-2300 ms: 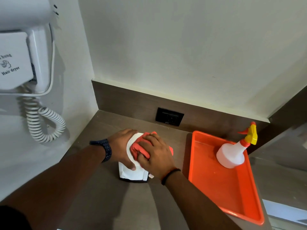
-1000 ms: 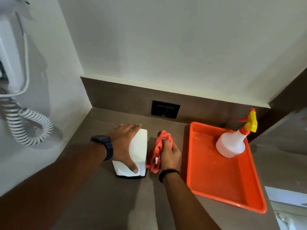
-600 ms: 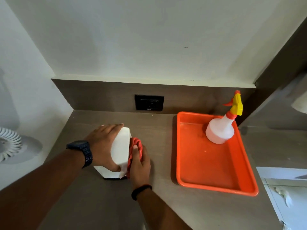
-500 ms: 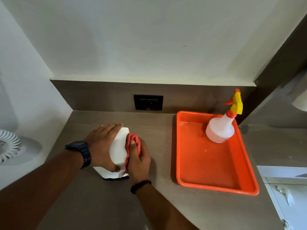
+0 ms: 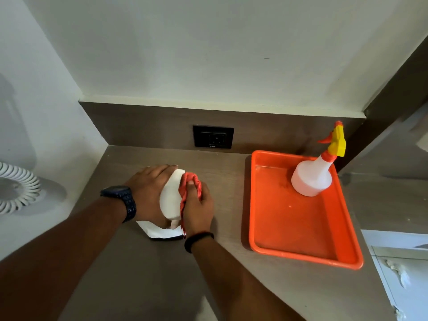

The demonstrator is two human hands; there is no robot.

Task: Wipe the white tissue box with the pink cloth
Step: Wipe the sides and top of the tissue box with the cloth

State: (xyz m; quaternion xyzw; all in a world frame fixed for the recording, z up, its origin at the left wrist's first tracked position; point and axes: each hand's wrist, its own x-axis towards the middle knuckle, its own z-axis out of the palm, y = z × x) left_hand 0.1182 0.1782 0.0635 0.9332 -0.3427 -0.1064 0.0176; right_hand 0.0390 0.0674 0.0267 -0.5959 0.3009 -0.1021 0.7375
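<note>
The white tissue box (image 5: 170, 200) stands on the brown counter (image 5: 139, 274), left of the middle. My left hand (image 5: 148, 193) lies over its left side and top, fingers spread around it, holding it still. My right hand (image 5: 198, 209) presses the bunched pink cloth (image 5: 188, 184) flat against the box's right side. The cloth runs down that side and most of it is hidden under my right palm. A dark watch sits on my left wrist and a black band on my right wrist.
An orange tray (image 5: 301, 239) lies on the counter to the right, holding a white spray bottle (image 5: 312, 179) with a yellow and orange trigger. A black wall socket (image 5: 213, 136) sits in the back panel. A white coiled cord (image 5: 16, 188) hangs at the far left.
My right hand moved the pink cloth from the box's top down to its right side and slides it along that side. My left hand kept hold of the box. The camera view turned right.
</note>
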